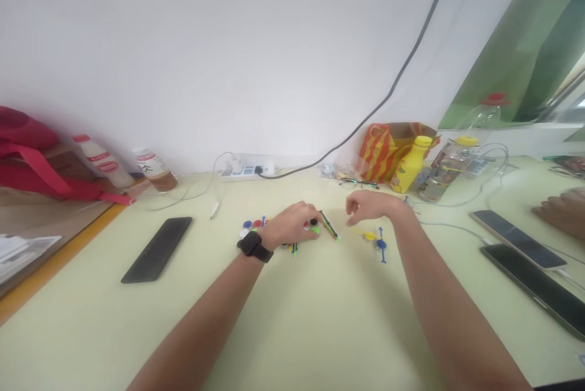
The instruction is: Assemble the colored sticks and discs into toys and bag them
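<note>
Because these small plastic discs (247, 225) and thin sticks (329, 225) look light and stiff, they are best pinched by a disc's rim or a stick's shaft. The left hand (289, 226) curls narrowly over a black disc (313, 221), its grip unclear, among at least five discs in a cluster; the right hand (369, 206), fingers loosely curled and empty, hangs just beyond one yellow disc (369, 236) and one blue disc (381, 244), farther right.

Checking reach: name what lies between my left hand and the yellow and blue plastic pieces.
The head view shows a slim green-tipped black stick between the left hand and the yellow and blue plastic pieces.
</note>
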`<state>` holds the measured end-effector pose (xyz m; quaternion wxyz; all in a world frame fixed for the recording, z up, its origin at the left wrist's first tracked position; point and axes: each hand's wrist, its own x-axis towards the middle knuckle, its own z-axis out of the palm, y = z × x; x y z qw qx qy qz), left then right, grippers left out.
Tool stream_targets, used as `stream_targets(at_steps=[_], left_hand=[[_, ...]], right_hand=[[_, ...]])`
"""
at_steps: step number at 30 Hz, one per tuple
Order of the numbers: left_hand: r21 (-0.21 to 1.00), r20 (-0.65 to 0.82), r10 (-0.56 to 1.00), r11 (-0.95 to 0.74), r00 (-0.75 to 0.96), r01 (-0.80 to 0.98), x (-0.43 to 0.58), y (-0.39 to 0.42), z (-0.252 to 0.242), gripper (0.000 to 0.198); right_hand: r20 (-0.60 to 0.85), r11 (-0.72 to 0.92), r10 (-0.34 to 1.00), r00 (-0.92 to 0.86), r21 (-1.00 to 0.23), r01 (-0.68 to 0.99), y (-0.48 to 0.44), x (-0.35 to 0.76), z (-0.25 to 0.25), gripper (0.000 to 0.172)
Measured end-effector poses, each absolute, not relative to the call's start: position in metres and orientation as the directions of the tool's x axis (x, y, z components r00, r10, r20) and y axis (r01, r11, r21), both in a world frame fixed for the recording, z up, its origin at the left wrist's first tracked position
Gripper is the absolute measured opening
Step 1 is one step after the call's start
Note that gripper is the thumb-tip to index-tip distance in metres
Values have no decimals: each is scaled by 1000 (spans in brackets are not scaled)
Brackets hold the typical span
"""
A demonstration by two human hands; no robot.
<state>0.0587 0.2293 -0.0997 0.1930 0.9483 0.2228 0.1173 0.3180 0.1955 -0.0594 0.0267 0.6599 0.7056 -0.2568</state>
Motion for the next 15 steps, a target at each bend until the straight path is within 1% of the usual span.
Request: stream_targets(at_steps=[3, 5, 7, 9, 11, 12, 15], left_hand=[[433, 163, 474, -822, 865, 369, 59, 228, -96, 23], [448, 202, 499, -812, 843, 373, 57, 229, -92, 24], [462, 252, 536, -799, 806, 386, 53, 230, -86, 25], [471, 301, 561, -790, 771, 392, 48, 233, -79, 24], [484, 341, 572, -788, 746, 382, 44, 234, -71, 23], [494, 359, 574, -786, 736, 371, 44, 234, -67, 22], [541, 416, 579, -778, 702, 321, 46, 230, -59, 23]], right_hand=[[-538, -88, 841, -57, -241, 967, 193, 339, -60, 35], [-618, -115, 784, -58, -236, 965, 193, 345, -66, 33], [-648, -124, 758, -76, -257, 958, 195, 347, -71, 28], [-635, -124, 766, -100, -299, 946, 195, 347, -71, 23], [-569, -125, 811, -134, -392, 912, 194, 345, -67, 19], [-502, -117, 851, -155, -468, 876, 193, 343, -63, 17], [-204, -16, 957, -208, -749, 662, 190, 330, -51, 14]])
